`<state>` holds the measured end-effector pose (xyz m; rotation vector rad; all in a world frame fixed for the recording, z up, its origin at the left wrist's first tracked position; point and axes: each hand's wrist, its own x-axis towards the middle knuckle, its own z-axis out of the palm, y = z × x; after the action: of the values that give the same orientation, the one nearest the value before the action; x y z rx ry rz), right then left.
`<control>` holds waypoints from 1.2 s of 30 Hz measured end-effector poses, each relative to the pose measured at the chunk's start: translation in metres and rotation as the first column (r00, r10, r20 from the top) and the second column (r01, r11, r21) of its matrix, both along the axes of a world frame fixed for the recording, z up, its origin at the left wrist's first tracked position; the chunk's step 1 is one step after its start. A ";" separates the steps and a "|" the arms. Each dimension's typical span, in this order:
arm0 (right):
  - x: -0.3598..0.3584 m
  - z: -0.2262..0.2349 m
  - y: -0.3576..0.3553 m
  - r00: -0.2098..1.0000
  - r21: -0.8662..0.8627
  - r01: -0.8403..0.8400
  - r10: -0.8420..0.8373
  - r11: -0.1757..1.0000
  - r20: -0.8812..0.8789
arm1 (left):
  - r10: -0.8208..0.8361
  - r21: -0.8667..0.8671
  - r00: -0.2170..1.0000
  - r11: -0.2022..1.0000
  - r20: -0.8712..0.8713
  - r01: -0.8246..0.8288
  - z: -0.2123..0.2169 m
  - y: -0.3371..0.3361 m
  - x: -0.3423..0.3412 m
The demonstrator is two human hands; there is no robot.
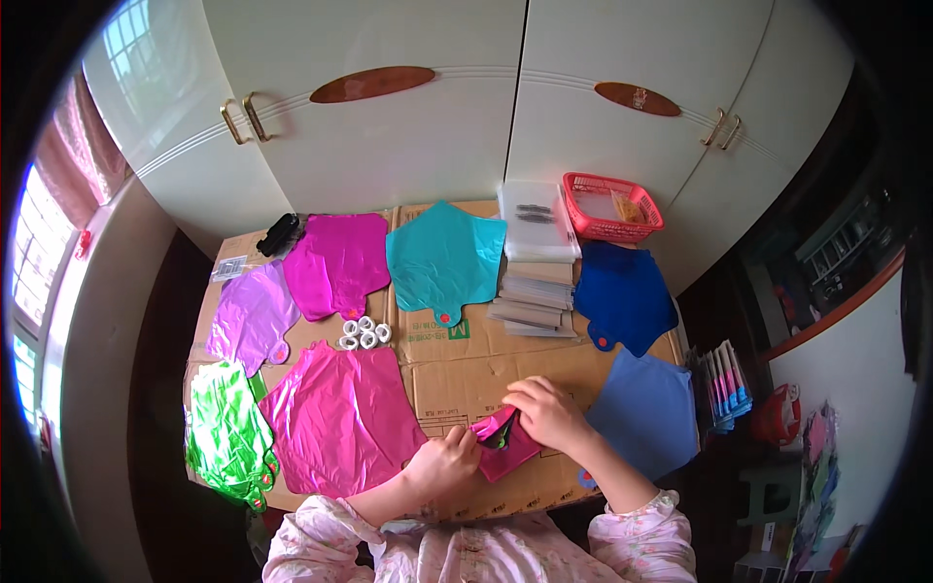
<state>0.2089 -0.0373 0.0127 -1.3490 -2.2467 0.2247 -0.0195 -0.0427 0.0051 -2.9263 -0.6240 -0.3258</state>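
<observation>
Near the table's front edge, both my hands work on a small folded pink foil piece [507,461]. My left hand [442,466] is closed, its fingers pinching the piece's left edge. From the upper right, my right hand [546,413] grips the far side with bent fingers. A dark patch with a bit of green shows in the fold between the hands; what it is I cannot make out. Just left of my left hand lies a large flat pink foil sheet [340,418]. A light blue sheet [646,413] lies beside my right forearm, partly covered by it.
Flat foil sheets in purple [340,262], teal [445,255], dark blue [627,296], lilac [253,316] and green [225,423] lie around the cardboard-covered table [437,374]. Small white rolls [364,334], stacked cards [535,296], clear bags [536,222] and a red basket [614,231] sit there too.
</observation>
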 end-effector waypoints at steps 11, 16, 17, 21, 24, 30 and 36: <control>-0.011 -0.026 -0.031 0.959 0.291 -0.155 0.073 0.944 0.274 | -0.015 0.010 0.998 1.000 0.062 0.014 -0.002 -0.005 -0.002; -0.010 -0.029 -0.030 0.967 0.277 -0.146 0.077 0.950 0.243 | -0.021 0.008 0.996 1.000 0.092 0.020 -0.005 -0.006 -0.008; -0.010 -0.029 -0.030 0.968 0.275 -0.145 0.079 0.951 0.237 | -0.021 0.009 0.994 1.000 0.103 0.020 -0.004 -0.006 -0.008; -0.009 -0.032 -0.029 0.978 0.263 -0.125 0.075 0.957 0.195 | 0.050 -0.148 0.990 0.989 0.134 -0.030 0.003 -0.006 -0.011; -0.008 -0.036 -0.029 0.980 0.259 -0.121 0.075 0.958 0.182 | 0.077 -0.134 0.980 0.990 0.184 -0.053 0.014 -0.005 -0.002; -0.005 -0.034 -0.029 0.984 0.152 -0.135 0.113 0.979 0.140 | 0.168 -0.214 0.984 0.965 0.055 -0.153 -0.003 -0.025 -0.003; 0.001 -0.029 -0.037 0.985 -0.008 -0.156 0.156 0.988 0.070 | 0.176 -0.262 0.984 0.949 -0.011 -0.173 0.005 -0.031 -0.012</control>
<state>0.2097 -0.0741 -0.0159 -1.1995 -2.4142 0.2381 -0.0313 -0.0741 0.0102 -3.0855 -0.9924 -0.2598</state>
